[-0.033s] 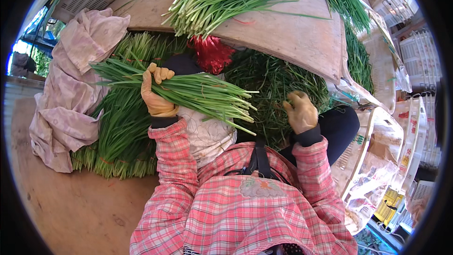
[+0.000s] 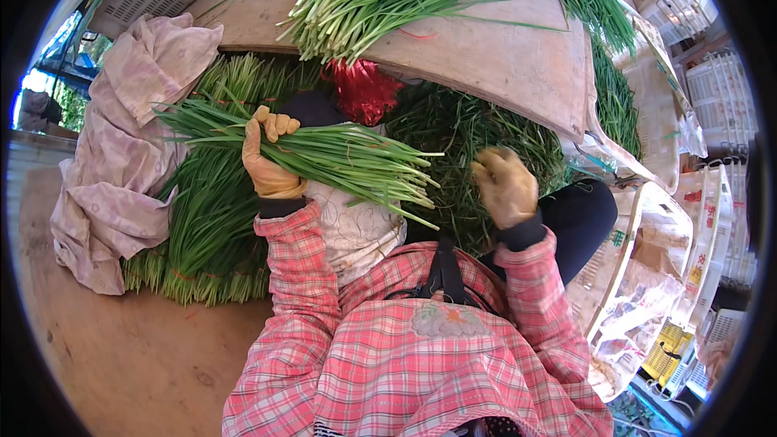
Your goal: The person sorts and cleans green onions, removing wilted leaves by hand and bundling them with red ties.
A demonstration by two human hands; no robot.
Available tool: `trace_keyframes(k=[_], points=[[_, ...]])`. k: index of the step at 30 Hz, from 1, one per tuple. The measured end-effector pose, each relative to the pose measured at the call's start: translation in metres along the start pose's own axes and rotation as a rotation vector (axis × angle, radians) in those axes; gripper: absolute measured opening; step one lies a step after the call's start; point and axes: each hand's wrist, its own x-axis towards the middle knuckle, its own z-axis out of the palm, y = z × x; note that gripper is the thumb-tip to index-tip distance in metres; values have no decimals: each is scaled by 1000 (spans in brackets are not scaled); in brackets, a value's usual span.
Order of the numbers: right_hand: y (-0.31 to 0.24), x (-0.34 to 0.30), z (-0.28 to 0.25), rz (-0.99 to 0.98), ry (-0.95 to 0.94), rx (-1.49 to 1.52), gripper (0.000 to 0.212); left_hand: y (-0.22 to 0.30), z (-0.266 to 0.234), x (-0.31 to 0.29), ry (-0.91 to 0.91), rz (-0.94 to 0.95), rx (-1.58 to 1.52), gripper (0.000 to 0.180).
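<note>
My gloved left hand (image 2: 271, 154) is wrapped round a bunch of garlic chives (image 2: 356, 163), held nearly level above my lap. Its pale cut ends point right and its leaf tips point left. My gloved right hand (image 2: 503, 186) is raised just right of the cut ends, apart from them. Its fingers are bent and smeared by motion, so I cannot make out whether it holds anything. Beneath it lies a heap of loose dark green leaves (image 2: 457, 133). Left of my left hand are stacked several tied bundles of chives (image 2: 214, 226).
A wooden board (image 2: 518, 57) ahead bears a large pile of chives (image 2: 388, 0). Red shiny ties (image 2: 362, 93) hang at its near edge. A pinkish cloth (image 2: 121, 170) drapes over the left side. Plastic crates (image 2: 639, 251) stand at the right.
My right hand has shifted slightly left and up, toward the cut ends of the bunch. My left hand keeps its hold in the same place.
</note>
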Motion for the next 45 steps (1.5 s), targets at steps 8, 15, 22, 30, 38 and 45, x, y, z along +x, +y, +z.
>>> trace_keyframes(k=[8,15,22,30,38,45], points=[[-60,46,81,23,-40,738,9,-3,-2,5,-39,-61,-26,26],[-26,33,23,169,-22,355,7,2,2,-1,-15,-19,11,26],[-113,59,84,-344,-288,162,20,-9,15,-1,-33,-45,66,31],[-62,52,42,549,-92,1498,21,-2,10,-2,152,-48,18,21],[57,3,-26,672,208,1318,23,10,-22,-2,159,-2,-158,16],[-14,8,0,54,-58,425,33,2,-7,0,207,47,-45,18]])
